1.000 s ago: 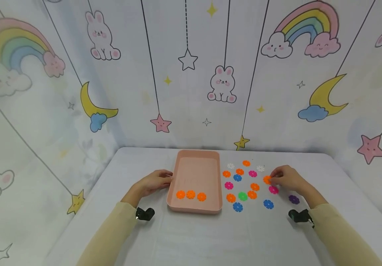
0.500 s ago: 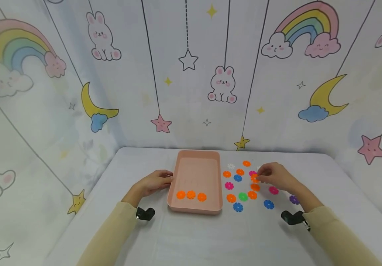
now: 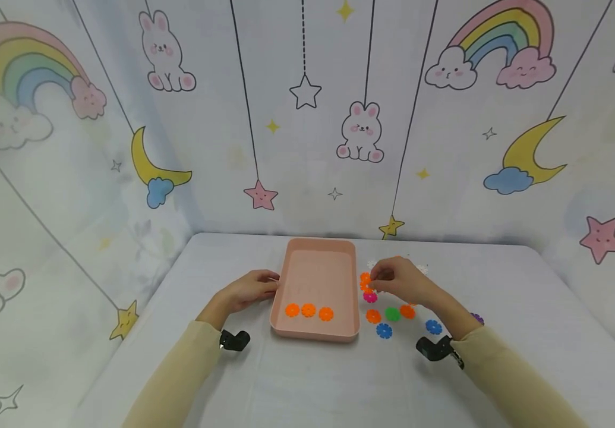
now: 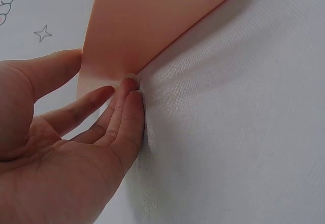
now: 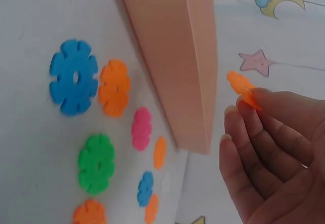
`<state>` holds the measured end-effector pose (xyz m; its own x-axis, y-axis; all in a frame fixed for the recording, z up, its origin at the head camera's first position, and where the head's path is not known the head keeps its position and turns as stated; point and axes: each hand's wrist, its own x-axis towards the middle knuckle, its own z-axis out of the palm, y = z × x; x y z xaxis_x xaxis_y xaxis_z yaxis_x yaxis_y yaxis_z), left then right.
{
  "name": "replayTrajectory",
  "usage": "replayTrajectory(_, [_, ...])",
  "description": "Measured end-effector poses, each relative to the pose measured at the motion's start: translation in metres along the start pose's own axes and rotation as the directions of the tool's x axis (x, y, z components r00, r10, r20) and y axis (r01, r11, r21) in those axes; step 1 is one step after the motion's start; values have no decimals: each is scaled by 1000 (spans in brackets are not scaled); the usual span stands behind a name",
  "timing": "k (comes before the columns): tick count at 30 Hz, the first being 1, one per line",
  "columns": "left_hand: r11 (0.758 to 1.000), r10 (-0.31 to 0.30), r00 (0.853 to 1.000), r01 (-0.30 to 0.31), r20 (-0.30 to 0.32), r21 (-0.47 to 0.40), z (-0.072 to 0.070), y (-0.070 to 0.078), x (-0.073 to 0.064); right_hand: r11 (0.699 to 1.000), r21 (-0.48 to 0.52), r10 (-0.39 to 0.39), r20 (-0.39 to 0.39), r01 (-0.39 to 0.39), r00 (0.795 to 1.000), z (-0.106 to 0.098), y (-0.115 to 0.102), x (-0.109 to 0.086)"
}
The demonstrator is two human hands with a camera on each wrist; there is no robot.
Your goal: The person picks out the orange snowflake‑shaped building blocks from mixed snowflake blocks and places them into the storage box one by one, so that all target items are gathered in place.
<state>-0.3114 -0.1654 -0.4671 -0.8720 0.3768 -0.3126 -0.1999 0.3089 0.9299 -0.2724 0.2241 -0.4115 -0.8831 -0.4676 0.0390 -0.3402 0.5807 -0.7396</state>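
My right hand (image 3: 404, 280) pinches an orange flower-shaped disc (image 5: 241, 84) between thumb and index finger, held up just right of the pink tray (image 3: 318, 273). The other fingers are loosely bent in the right wrist view. Three orange discs (image 3: 309, 310) lie in a row at the near end of the tray. On the tray's left side rests my left hand (image 3: 247, 290), its thumb against the wall and its fairly straight fingertips (image 4: 133, 99) at the bottom edge. Below the right hand a magenta disc (image 3: 370, 297) lies on the table, and the hand covers several others.
Right of the tray, more notched discs lie scattered on the white table (image 3: 307, 380): a green disc (image 3: 392, 314), a blue disc (image 3: 384, 331), another blue disc (image 3: 434, 327) and several orange ones. A patterned cloth (image 3: 307, 148) hangs behind the table.
My right hand has moved left with the orange disc, from the right side of the scattered discs to near the tray's right wall. The left hand stays at the tray.
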Motion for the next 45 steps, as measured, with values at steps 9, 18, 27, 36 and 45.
replayTrajectory(9, [1000,3,1000,-3,3,3,2,1,-1,998,67,-8,50,5,999,33,-17,26])
replayTrajectory(18, [1000,5,1000,-5,2,-6,1,3,-2,998,-57,-20,28,21,999,59,-22,47])
replayTrajectory(27, [1000,7,1000,-7,14,-2,1,4,-2,993,-115,18,22,-16,1000,78,-20,60])
replayTrajectory(36, [1000,-1,1000,1,5,12,1,5,-3,974,-222,41,-2,-40,999,85,-20,60])
replayTrajectory(45, [1000,-6,1000,6,3,16,2,5,-2,949,-309,71,12,-63,997,87,-20,59])
